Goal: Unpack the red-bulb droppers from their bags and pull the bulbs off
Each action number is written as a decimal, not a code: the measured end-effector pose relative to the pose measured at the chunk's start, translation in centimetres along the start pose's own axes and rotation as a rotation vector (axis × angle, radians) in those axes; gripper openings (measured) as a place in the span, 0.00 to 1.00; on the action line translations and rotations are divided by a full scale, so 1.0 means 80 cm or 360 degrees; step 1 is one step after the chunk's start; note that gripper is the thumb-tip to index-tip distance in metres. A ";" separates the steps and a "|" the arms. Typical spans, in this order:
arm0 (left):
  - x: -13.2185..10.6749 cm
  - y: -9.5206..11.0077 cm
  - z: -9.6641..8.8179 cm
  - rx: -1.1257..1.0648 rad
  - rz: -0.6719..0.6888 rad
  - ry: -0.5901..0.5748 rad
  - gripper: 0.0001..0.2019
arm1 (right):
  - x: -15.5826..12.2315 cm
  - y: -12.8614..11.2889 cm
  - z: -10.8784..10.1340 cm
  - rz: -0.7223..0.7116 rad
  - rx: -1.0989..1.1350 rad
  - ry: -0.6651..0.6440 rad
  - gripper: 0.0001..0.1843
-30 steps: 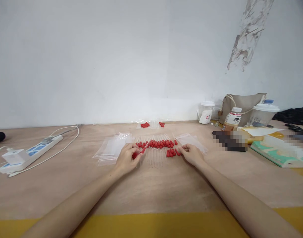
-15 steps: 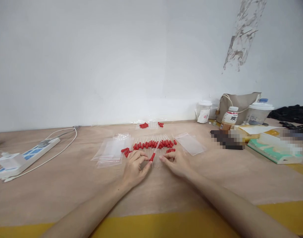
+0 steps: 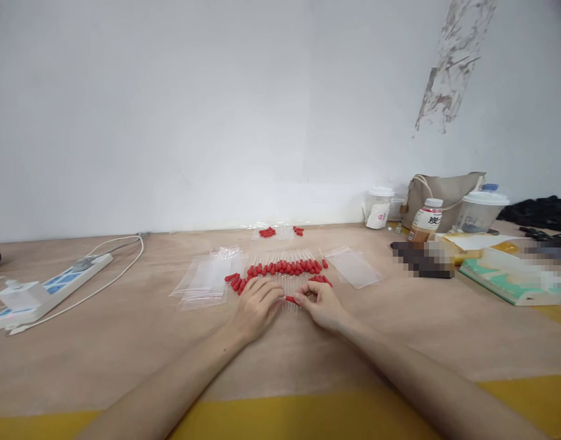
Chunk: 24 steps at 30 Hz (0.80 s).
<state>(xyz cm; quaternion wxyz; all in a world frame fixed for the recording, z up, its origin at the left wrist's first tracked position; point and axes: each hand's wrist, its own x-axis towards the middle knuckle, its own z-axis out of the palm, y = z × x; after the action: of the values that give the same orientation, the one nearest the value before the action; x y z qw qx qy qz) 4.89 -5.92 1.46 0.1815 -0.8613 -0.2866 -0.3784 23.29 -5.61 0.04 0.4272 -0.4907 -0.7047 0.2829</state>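
Observation:
Between my two hands lies a glass dropper with a red rubber bulb (image 3: 290,299), held level. My right hand (image 3: 324,305) pinches the bulb's right end. The fingers of my left hand (image 3: 258,308) are closed on the glass part at the other end, mostly hidden behind them. Just beyond is a row of assembled droppers (image 3: 285,267), red bulbs toward me and glass tubes pointing away. Bare glass tubes (image 3: 290,285) lie side by side under and behind my hands. Loose red bulbs (image 3: 235,282) sit by my left hand, and more red bulbs (image 3: 321,279) by my right.
Clear plastic bags (image 3: 202,278) lie at left, and another clear bag (image 3: 354,267) at right. Bagged red bulbs (image 3: 267,232) rest by the wall. A power strip (image 3: 55,290) stands far left. A bottle (image 3: 426,221), lidded cups (image 3: 484,211) and a tissue pack (image 3: 509,278) are at right.
The dropper has swung from slanting up and away to lying level. My right hand has come in and taken the bulb; my left hand has shifted from the bulb to the glass.

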 end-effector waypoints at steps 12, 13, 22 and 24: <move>-0.011 -0.006 -0.007 0.0394 0.0168 -0.0233 0.08 | -0.013 -0.008 -0.022 -0.0740 -0.0919 -0.0022 0.08; -0.011 -0.004 -0.008 0.0389 0.0144 -0.0249 0.07 | -0.013 -0.008 -0.022 -0.0785 -0.0981 -0.0010 0.08; -0.022 -0.001 -0.017 0.0239 0.0011 -0.0260 0.09 | -0.015 -0.003 -0.035 -0.1089 -0.0975 -0.0144 0.13; -0.028 -0.014 -0.024 0.0238 -0.0102 -0.0248 0.10 | -0.009 0.009 -0.050 -0.1031 -0.0936 -0.0054 0.13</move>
<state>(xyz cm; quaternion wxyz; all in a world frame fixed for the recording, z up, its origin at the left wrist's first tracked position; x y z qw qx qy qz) 1.89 -6.87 1.08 0.2100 -0.8626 -0.3546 -0.2934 27.21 -6.13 1.11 0.3244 -0.3404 -0.8798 -0.0703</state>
